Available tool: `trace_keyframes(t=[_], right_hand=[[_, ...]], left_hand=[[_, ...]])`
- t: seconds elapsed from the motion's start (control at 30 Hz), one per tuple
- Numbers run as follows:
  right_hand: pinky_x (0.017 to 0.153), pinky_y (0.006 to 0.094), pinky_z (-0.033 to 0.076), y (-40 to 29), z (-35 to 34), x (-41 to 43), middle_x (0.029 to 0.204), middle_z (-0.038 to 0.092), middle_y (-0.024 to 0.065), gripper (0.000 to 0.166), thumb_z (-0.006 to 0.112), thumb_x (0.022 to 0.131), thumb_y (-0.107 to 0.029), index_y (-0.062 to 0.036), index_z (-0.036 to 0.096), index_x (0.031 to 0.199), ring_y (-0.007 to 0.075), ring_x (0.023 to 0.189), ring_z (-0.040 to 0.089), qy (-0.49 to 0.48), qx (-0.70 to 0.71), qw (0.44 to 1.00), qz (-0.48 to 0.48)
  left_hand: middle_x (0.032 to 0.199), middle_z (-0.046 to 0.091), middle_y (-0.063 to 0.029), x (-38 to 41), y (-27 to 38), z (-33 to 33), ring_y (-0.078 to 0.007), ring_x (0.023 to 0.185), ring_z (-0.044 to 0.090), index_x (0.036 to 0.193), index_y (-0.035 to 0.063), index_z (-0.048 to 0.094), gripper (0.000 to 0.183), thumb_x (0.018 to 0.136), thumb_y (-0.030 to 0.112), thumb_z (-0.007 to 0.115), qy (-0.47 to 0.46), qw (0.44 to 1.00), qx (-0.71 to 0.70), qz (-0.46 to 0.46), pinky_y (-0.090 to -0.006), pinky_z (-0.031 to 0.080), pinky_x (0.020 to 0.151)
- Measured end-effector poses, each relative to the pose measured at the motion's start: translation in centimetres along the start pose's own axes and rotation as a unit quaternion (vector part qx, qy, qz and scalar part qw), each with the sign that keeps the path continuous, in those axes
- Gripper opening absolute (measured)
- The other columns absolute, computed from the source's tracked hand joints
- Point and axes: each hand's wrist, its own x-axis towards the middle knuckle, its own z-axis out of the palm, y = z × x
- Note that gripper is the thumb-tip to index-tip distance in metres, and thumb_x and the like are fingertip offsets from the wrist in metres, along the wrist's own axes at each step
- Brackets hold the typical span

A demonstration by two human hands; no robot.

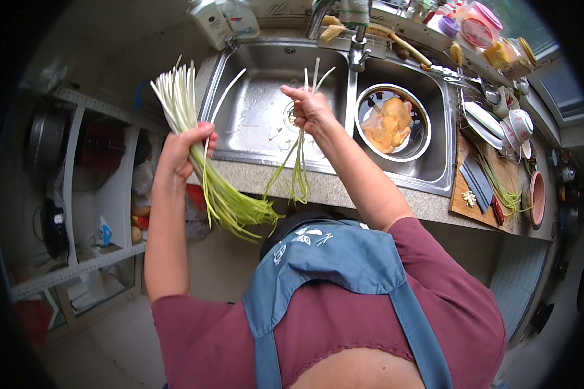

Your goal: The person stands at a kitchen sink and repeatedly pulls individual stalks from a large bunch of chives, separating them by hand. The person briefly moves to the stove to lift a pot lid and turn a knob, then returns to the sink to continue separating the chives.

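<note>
My left hand [187, 148] grips a thick bunch of long chive-like greens [228, 199]. Their white ends point up and their yellow-green tips hang over the counter's front edge. One stalk leans out apart from the bunch. Held over the left sink bowl [253, 92], my right hand [311, 109] has a few stalks of the same greens [298, 170], white ends up. Its fingers hide the middle of these stalks. A plucked whole chicken [388, 124] lies in liquid in a round steel basin [426, 138], set in the right sink bowl [430, 170].
Right of the sink, a wooden cutting board [460, 192] bears a knife [477, 180], chopped white bits [468, 198] and more greens [499, 187]. Stacked dishes [482, 124] stand behind it. The faucet [358, 51] rises between the bowls. Plastic bottles [211, 24] stand back left; shelving [73, 185] is at left.
</note>
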Motion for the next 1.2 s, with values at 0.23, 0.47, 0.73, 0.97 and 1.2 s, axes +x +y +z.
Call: trace_keyframes(t=[0.23,0.47,0.73,0.97,1.2], right_hand=[[0.032,0.0206,0.016,-0.1,0.5,0.5,0.055,0.044,0.0,0.014,0.062,0.069,-0.002,-0.0068,0.049,0.069,0.0043,0.036,0.025,0.059,-0.028,0.997,-0.035],[0.031,0.0185,0.02,1.8,-0.7,2.7,0.072,0.059,0.0129,0.026,0.064,0.076,-0.012,-0.003,0.051,0.096,0.0027,0.037,0.028,0.023,-0.028,0.999,0.008],[0.035,0.0165,0.022,-0.2,2.7,-1.2,0.078,0.055,0.0094,0.034,0.04,0.093,-0.028,0.001,0.048,0.109,0.003,0.041,0.024,-0.157,0.115,0.981,0.026],[0.054,0.0219,0.044,-0.3,4.6,-3.5,0.087,0.057,0.0077,0.032,0.037,0.093,-0.028,-0.0051,0.049,0.113,0.0101,0.068,0.052,-0.186,0.097,0.978,0.002],[0.07,0.0302,0.048,-0.4,5.2,-3.5,0.084,0.058,0.0061,0.026,0.041,0.091,-0.026,-0.0058,0.053,0.102,0.0143,0.078,0.056,-0.191,0.14,0.971,-0.038]], left_hand=[[0.071,0.061,-0.0067,0.8,1.0,-0.4,-0.0112,0.058,0.059,0.087,0.0015,0.057,0.019,0.074,0.013,0.066,0.001,1.0,-0.003,0.018,-0.0211,0.047,0.049],[0.069,0.061,-0.0082,0.3,1.1,0.4,-0.0136,0.056,0.058,0.085,0.0015,0.058,0.019,0.071,0.011,0.067,-0.016,1.0,-0.002,0.013,-0.0238,0.045,0.048],[0.069,0.06,-0.007,-0.5,1.2,3.3,-0.0127,0.059,0.058,0.084,0.003,0.057,0.018,0.072,0.013,0.067,-0.047,0.999,-0.006,-0.003,-0.0223,0.044,0.05],[0.069,0.06,-0.0066,0.0,0.9,4.2,-0.0128,0.059,0.058,0.084,0.0038,0.057,0.017,0.073,0.013,0.066,-0.063,0.998,-0.001,-0.01,-0.0226,0.043,0.051],[0.074,0.061,-0.0099,0.2,-0.2,5.3,-0.0157,0.062,0.06,0.089,0.0024,0.056,0.021,0.074,0.013,0.066,-0.104,0.995,-0.009,-0.004,-0.0239,0.045,0.052]])
